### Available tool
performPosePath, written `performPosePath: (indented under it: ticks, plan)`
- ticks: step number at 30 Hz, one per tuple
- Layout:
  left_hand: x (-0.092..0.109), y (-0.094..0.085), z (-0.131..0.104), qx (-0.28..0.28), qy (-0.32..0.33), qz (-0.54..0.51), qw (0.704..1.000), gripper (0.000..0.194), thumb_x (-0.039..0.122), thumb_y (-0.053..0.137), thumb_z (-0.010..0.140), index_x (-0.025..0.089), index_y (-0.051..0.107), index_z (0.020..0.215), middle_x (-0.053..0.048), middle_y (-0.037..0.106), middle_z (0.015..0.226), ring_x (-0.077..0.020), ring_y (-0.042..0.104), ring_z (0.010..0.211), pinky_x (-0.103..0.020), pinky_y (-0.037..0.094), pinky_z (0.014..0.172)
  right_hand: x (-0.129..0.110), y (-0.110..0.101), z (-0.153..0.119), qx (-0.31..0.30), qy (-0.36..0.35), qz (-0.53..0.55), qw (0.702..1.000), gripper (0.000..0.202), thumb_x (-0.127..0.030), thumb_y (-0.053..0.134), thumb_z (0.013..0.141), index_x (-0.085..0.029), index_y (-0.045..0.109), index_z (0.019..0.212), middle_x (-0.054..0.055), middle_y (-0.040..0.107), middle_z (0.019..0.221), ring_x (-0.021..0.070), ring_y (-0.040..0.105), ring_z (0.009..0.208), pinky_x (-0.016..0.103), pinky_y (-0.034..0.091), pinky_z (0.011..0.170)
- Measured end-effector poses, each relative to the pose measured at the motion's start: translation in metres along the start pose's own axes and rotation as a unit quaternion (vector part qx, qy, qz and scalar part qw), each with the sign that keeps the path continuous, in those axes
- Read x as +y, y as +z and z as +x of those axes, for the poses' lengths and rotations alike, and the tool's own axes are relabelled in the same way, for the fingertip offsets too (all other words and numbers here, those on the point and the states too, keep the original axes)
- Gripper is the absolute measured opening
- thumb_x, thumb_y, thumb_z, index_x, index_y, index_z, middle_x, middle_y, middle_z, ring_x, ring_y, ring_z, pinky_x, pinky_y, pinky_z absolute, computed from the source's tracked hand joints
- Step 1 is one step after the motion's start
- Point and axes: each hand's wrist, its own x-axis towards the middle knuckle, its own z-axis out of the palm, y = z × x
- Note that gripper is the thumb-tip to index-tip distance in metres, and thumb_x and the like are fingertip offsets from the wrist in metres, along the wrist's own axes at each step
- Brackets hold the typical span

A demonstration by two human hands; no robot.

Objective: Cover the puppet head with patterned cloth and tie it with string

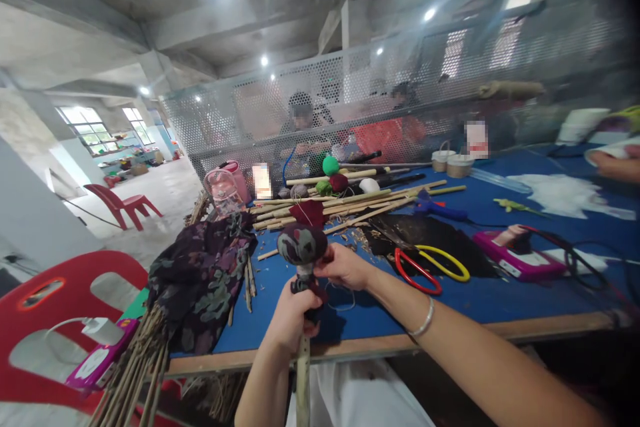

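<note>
My left hand (303,313) is closed around a wooden stick (303,383) just under a bundle of dark cloth. On top of that stick sits a round head wrapped in dark patterned cloth (301,245), with a pale grey band at its neck. My right hand (345,267) pinches close against the head's right side; what lies between its fingertips is hidden. Below these fingers a thin light thread (343,307) hangs in a loop. Dark floral cloth (205,280) lies to the left. Scissors (433,267) with red and yellow handles rest to the right.
Wooden sticks (360,203), yarn balls (339,182) and a dark red cloth piece (307,212) lie ahead. Farther right are a blue glue gun (440,209) and a purple power strip (520,257). Another person's hand (613,163) shows at the right edge. A perforated metal screen (240,117) stands behind.
</note>
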Motion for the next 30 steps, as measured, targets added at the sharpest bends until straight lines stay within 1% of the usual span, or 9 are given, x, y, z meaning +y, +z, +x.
performPosePath:
  ticks: [4, 8, 11, 14, 16, 20, 25, 28, 30]
  plan:
    - [-0.005, -0.002, 0.013, -0.131, -0.044, -0.055, 0.989, 0.018, 0.026, 0.051, 0.049, 0.019, 0.042, 0.064, 0.01, 0.032, 0.034, -0.0033, 0.019, 0.025, -0.017, 0.016, 0.026, 0.004, -0.003, -0.002, -0.026, 0.047, 0.034, 0.998, 0.041, -0.042, 0.079, 0.053, -0.012, 0.057, 0.07, -0.004, 0.057, 0.048, -0.0002, 0.025, 0.028, 0.019, 0.009, 0.03]
    - [-0.002, -0.012, 0.015, -0.142, -0.06, -0.033, 0.987, 0.021, 0.026, 0.059, 0.054, 0.015, 0.051, 0.069, 0.003, 0.049, 0.046, -0.009, 0.042, 0.035, -0.021, 0.035, 0.034, 0.012, -0.006, -0.002, -0.008, 0.054, 0.073, 0.996, 0.04, -0.04, 0.08, 0.052, -0.014, 0.052, 0.063, -0.01, 0.041, 0.036, 0.0003, 0.022, 0.028, 0.019, 0.009, 0.032]
    - [0.01, -0.019, 0.003, -0.016, 0.055, 0.054, 0.997, 0.036, 0.025, 0.067, 0.063, 0.015, 0.056, 0.096, -0.006, 0.065, 0.088, -0.0168, 0.062, 0.077, -0.027, 0.05, 0.069, 0.015, -0.007, 0.001, 0.017, 0.039, 0.082, 0.996, 0.039, -0.037, 0.081, 0.052, -0.016, 0.05, 0.062, -0.012, 0.034, 0.034, 0.0011, 0.023, 0.029, 0.02, 0.01, 0.033]
    - [0.021, -0.013, -0.009, 0.201, 0.254, 0.149, 0.934, 0.05, 0.035, 0.063, 0.075, 0.021, 0.047, 0.12, -0.008, 0.051, 0.128, -0.0201, 0.045, 0.12, -0.03, 0.036, 0.097, 0.014, -0.004, 0.005, 0.034, 0.031, 0.076, 0.996, 0.038, -0.039, 0.08, 0.053, -0.016, 0.052, 0.066, -0.011, 0.036, 0.035, 0.0025, 0.025, 0.028, 0.021, 0.009, 0.032]
    - [0.021, -0.001, -0.009, 0.232, 0.284, 0.176, 0.914, 0.054, 0.04, 0.055, 0.081, 0.02, 0.04, 0.13, -0.01, 0.045, 0.136, -0.0208, 0.041, 0.125, -0.031, 0.033, 0.101, 0.014, -0.001, 0.006, 0.04, 0.026, 0.066, 0.997, 0.038, -0.04, 0.079, 0.055, -0.016, 0.053, 0.068, -0.011, 0.038, 0.036, 0.003, 0.027, 0.028, 0.021, 0.01, 0.033]
    - [0.005, 0.019, 0.006, 0.174, 0.238, 0.232, 0.927, 0.048, 0.044, 0.043, 0.088, 0.015, 0.044, 0.125, -0.015, 0.059, 0.117, -0.0222, 0.057, 0.105, -0.034, 0.043, 0.089, 0.018, 0.005, 0.005, 0.053, 0.002, 0.036, 0.998, 0.039, -0.044, 0.076, 0.059, -0.015, 0.054, 0.074, -0.009, 0.041, 0.042, 0.0022, 0.027, 0.032, 0.021, 0.014, 0.035]
    - [-0.004, 0.009, 0.015, 0.199, 0.209, 0.312, 0.905, 0.041, 0.053, 0.037, 0.086, 0.017, 0.056, 0.088, -0.008, 0.063, 0.08, -0.0197, 0.059, 0.071, -0.03, 0.047, 0.062, 0.017, 0.0, 0.008, 0.058, -0.017, -0.038, 0.997, 0.04, -0.05, 0.069, 0.063, -0.015, 0.054, 0.073, -0.01, 0.037, 0.043, 0.0032, 0.024, 0.034, 0.02, 0.017, 0.036]
    - [-0.002, -0.004, 0.015, 0.196, 0.145, 0.235, 0.941, 0.045, 0.059, 0.037, 0.083, 0.019, 0.056, 0.089, -0.002, 0.054, 0.071, -0.0138, 0.05, 0.055, -0.023, 0.039, 0.042, 0.004, -0.002, 0.002, 0.086, -0.037, -0.1, 0.991, 0.031, -0.038, 0.072, 0.061, -0.016, 0.053, 0.072, -0.006, 0.046, 0.053, 0.008, 0.04, 0.047, 0.022, 0.034, 0.047]
    - [-0.001, -0.011, 0.015, 0.187, 0.11, 0.159, 0.963, 0.048, 0.063, 0.039, 0.08, 0.019, 0.055, 0.09, 0.001, 0.049, 0.066, -0.011, 0.044, 0.048, -0.02, 0.033, 0.035, -0.001, 0.01, -0.016, 0.146, -0.081, -0.162, 0.973, 0.031, -0.025, 0.074, 0.057, -0.017, 0.055, 0.081, 0.0, 0.057, 0.075, 0.0147, 0.052, 0.072, 0.028, 0.043, 0.067]
